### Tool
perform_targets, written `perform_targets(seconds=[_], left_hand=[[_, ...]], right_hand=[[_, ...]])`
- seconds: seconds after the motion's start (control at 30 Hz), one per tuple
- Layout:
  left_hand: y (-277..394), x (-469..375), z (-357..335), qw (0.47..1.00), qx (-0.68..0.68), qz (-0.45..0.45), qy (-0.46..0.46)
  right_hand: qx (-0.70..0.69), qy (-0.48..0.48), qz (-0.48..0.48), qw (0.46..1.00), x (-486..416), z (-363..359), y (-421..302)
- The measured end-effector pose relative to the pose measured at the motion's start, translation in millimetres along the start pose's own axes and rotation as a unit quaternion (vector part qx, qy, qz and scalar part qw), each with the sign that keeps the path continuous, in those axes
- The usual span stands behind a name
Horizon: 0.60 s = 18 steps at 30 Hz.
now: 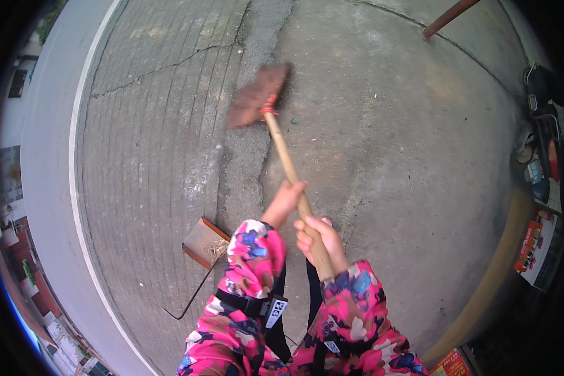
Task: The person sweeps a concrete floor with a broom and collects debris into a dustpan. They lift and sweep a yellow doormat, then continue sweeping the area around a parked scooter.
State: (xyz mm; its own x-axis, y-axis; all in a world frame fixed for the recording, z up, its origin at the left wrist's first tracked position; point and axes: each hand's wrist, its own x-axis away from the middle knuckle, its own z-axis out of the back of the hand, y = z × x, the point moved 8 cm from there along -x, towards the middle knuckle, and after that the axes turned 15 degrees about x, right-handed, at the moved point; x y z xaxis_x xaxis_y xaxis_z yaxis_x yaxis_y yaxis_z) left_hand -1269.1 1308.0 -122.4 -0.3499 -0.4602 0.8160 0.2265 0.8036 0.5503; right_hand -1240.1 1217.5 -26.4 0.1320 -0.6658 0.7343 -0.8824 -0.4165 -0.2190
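Both hands grip a broom with a pale wooden handle and a wide reddish-brown fibre head, bound in red at the neck. My left hand is wrapped around the middle of the handle. Lower down, near its butt end, my right hand holds it too. Blurred, the head hangs over or on the concrete ground ahead of me; whether it touches cannot be told. Beside my left forearm lies a metal dustpan with dry straw-like debris in it and a thin bent rod handle.
A rough strip divides grooved concrete from smoother paving. A small green object lies near the broom head. Left runs a road with a white line. On the right stand a rust-coloured pole, a parked motorbike and a box.
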Motion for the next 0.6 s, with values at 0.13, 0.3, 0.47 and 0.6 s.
perform_targets(seconds=[0.13,0.3,0.47,0.6], left_hand=[[-46.4,55.2,-88.7,0.986,0.123,0.023,-0.107],[-66.2,131.1,-105.3,0.975,0.184,-0.027,-0.121],[-51.0,144.8,-18.4,0.985,0.046,-0.167,0.006],[-32.3,173.5,124.6,0.932,-0.198,-0.246,0.177]], right_hand=[[0.125,0.105,0.013,0.986,86.2,20.8,-4.9],[0.168,0.045,-0.119,0.978,129.5,38.6,13.5],[0.21,-0.109,-0.191,0.953,60.9,32.7,47.1],[0.139,-0.038,-0.163,0.976,-6.8,43.5,45.9]])
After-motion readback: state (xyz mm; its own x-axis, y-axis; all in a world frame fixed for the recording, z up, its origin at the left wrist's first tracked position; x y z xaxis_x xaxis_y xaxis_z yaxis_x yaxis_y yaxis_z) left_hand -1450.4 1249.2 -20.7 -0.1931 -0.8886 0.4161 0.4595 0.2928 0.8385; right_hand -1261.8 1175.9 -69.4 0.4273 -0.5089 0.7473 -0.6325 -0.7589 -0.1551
